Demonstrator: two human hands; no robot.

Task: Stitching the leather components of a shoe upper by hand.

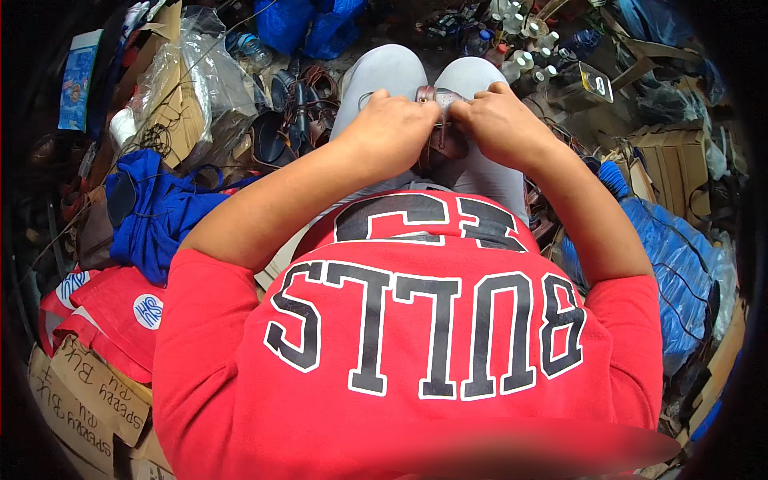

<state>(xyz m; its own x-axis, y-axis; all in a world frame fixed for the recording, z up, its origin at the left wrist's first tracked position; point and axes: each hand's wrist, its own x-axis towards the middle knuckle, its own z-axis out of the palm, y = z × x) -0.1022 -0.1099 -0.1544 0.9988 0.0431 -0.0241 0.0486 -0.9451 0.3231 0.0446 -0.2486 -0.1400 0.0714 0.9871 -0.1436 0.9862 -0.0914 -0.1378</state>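
Between my knees sits a dark brown leather shoe (pixel 445 146), partly hidden by my fingers. From the left, my left hand (pixel 394 132) closes its fingers on the upper part of the shoe. Facing it, my right hand (pixel 498 122) has thumb and fingers pinched at the shoe's other side. The fingertips of both hands almost meet over it. Whether a lace or thread runs between them is too small to make out. Left of my left knee lies a heap of dark shoes (pixel 298 108) with straps.
Bottles (pixel 528 60) crowd the far right. A blue plastic-wrapped bundle (pixel 668 264) and cardboard (pixel 674 164) lie by my right arm. Blue cloth (pixel 156 212), red bags (pixel 120 316) and cardboard pieces (pixel 104 392) are at my left. Clear plastic (pixel 212 72) and blue bags (pixel 308 24) lie farther off.
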